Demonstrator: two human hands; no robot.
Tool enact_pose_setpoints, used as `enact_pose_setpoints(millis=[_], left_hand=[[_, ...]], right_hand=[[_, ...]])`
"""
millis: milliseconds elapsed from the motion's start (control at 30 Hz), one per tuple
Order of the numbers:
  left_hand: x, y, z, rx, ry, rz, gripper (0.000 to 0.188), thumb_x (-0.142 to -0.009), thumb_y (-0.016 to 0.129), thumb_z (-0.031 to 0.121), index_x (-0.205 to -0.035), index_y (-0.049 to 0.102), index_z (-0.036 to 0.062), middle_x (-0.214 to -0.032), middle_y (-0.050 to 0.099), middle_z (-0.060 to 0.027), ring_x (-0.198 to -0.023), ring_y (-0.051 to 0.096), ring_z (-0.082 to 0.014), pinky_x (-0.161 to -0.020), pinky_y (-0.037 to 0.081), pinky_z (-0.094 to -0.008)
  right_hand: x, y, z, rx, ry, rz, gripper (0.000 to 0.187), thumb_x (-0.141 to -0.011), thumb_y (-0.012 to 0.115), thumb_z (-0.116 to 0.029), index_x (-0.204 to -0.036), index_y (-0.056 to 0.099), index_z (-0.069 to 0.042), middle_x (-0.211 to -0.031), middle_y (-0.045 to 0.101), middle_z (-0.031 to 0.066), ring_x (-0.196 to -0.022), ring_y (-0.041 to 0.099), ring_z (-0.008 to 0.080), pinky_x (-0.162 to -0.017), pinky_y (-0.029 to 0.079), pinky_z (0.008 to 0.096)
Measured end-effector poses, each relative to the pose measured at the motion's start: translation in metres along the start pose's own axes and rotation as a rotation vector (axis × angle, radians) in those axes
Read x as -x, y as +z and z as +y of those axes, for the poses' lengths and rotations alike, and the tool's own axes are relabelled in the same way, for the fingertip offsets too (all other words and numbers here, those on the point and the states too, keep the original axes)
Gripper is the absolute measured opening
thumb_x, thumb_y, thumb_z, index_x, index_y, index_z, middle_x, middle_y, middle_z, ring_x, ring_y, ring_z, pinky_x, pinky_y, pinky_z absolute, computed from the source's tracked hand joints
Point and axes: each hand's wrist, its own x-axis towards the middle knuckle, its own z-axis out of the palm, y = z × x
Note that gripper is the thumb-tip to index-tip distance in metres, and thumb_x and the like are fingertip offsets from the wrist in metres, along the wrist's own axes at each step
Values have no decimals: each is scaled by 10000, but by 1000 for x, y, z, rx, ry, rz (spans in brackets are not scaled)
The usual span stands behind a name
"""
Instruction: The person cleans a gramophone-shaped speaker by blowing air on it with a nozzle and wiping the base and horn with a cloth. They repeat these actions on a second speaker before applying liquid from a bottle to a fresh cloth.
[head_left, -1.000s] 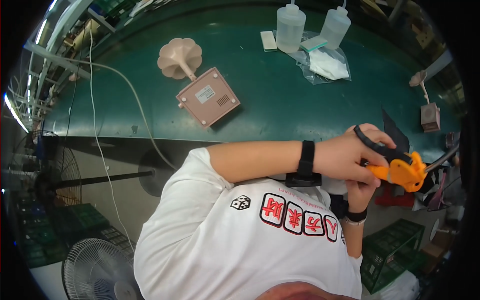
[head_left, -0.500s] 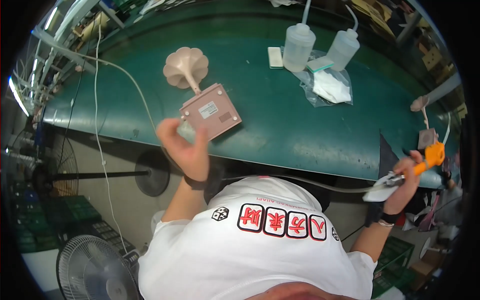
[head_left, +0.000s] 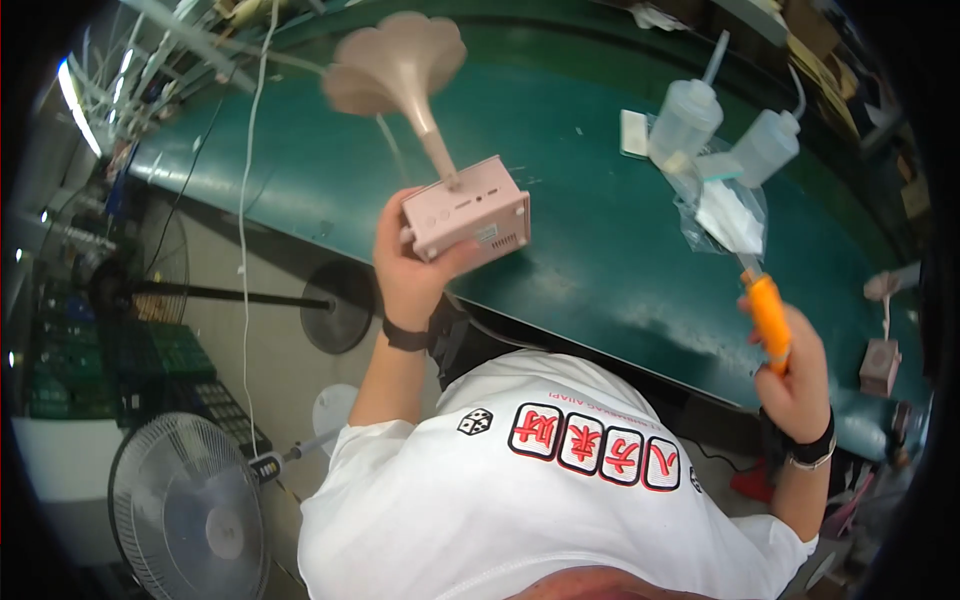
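Observation:
A pink gramophone-shaped box with a flared horn (head_left: 485, 205) is held up over the bench by my left hand (head_left: 410, 265), its fingers wrapped round the box's lower left corner. Small holes and slots show on the face where the horn joins. Over the right part of the bench my right hand (head_left: 795, 385) is closed round an orange-handled tool (head_left: 768, 315). The tool's blurred grey end points away from me, toward a white cloth (head_left: 730, 218) on a clear plastic bag.
Two clear squeeze bottles (head_left: 688, 125) stand at the back, beside a small white block (head_left: 633, 133). A second pink gramophone-shaped box (head_left: 880, 366) stands at the far right of the green bench (head_left: 600, 275). Fans (head_left: 190, 510) and a hanging white cable (head_left: 246, 240) are at the left.
My left hand has taken hold of the pink gramophone-shaped box and lifted it off the bench. My right hand has turned the orange-handled tool upright. The whole view has shifted.

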Motion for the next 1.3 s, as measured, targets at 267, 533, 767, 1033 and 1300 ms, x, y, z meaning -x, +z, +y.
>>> enact_pose_setpoints(millis=[267,533,767,1033,1300], left_hand=[[29,-101,47,-1028,893,267,577,-662,782,-20,-1201,595,67,-1095,653,-98,-1037,650,-293,-1043,456,-493],[69,-158,59,-1310,655,-54,456,-633,725,-67,-1057,702,99,-1083,657,-67,-1077,636,-316,-1068,427,-532],[90,-209,58,-822,116,-127,527,-622,851,26,-1112,657,46,-1165,628,-72,-1055,643,-261,-1043,466,-497],[182,-223,-43,891,-430,102,487,-752,812,235,-1147,584,65,-1055,540,-36,-1011,600,-206,-921,528,-361],[163,-134,1,2077,-190,380,403,-938,672,254,-1269,523,79,-1152,562,-63,-1170,562,-265,-984,493,-554]], right_hand=[[-53,31,-37,-161,-131,-519,475,-661,507,36,-1127,577,-21,-792,615,170,-730,592,412,-653,483,418],[-95,44,-60,-203,-221,-803,372,-677,521,16,-1044,557,-27,-738,619,124,-699,601,386,-619,475,409],[-119,48,-55,-514,-132,-793,323,-684,493,17,-1003,532,-22,-778,606,83,-687,610,257,-610,457,327],[-151,73,-57,-783,196,-921,279,-680,457,34,-950,476,-33,-883,558,67,-770,567,151,-654,427,261],[-144,101,-62,-652,108,-1006,336,-671,434,67,-995,482,-12,-855,564,84,-780,570,197,-711,438,296]])
